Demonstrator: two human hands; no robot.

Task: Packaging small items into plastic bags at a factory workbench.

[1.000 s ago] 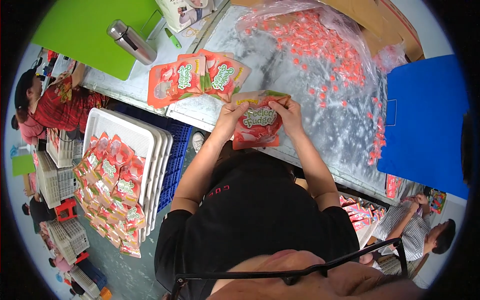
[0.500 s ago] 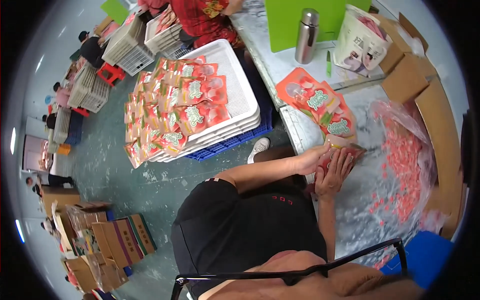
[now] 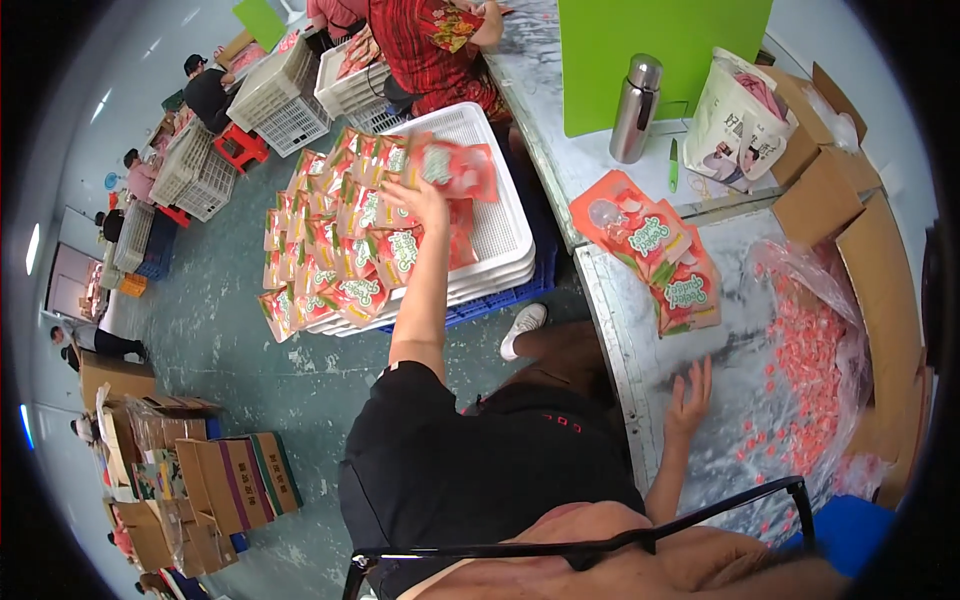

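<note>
My left hand (image 3: pixel 424 208) reaches over the white tray (image 3: pixel 513 215), its fingers spread across the pouches. Right by its thumb is a red snack pouch (image 3: pixel 460 170), blurred, seemingly loose from the fingers. Rows of similar red and pink pouches (image 3: pixel 325 240) overlap on the tray's left part, some jutting past its edge. Above the marble-patterned table my right hand (image 3: pixel 688 400) is raised with fingers apart and nothing in it. Just beyond that hand, a few flat pouches (image 3: pixel 650 240) lie overlapping on the table.
Small pink wrapped pieces (image 3: pixel 805 370) spill from a clear bag beside a cardboard box (image 3: pixel 880 290). A steel flask (image 3: pixel 636 110), a green knife (image 3: pixel 673 165) and a white bag (image 3: pixel 740 120) stand or lie farther back. A person in red (image 3: pixel 430 50) sits beyond the tray.
Both hands held a pouch together over the table before. My left hand has swung left to the tray with a pouch; my right hand has let go and opened.
</note>
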